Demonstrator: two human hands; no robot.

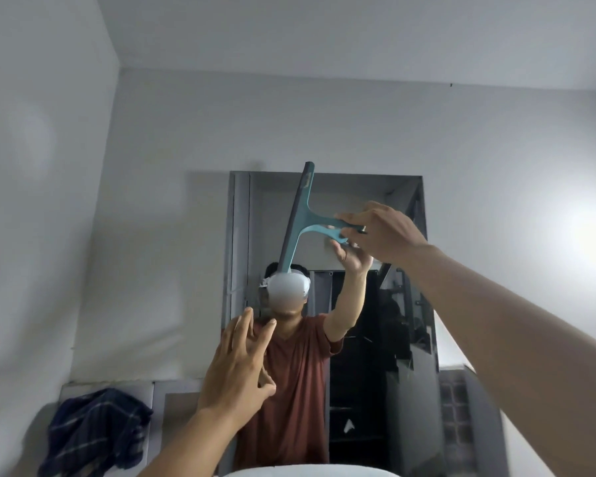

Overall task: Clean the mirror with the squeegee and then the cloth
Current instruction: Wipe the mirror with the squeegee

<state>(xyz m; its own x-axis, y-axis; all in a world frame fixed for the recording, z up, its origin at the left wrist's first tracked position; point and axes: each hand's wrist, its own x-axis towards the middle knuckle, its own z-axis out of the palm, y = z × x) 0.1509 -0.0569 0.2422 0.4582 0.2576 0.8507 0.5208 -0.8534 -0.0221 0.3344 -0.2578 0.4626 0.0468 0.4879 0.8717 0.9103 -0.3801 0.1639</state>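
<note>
Squeegee (298, 215) stands at the mirror (403, 304) top, blade running from 12 to 6 o'clock, handle toward 3, clamped in the right hand (381, 232). Left hand (236, 366) splayed, empty; cloth (93, 428) toward its 8.

No text, label, brand, number or sign can be read anywhere in view. The squeegee (295, 218) has a small raised mark near the top of its blade, toward 12 o'clock, but it is too blurred to make out.
</note>
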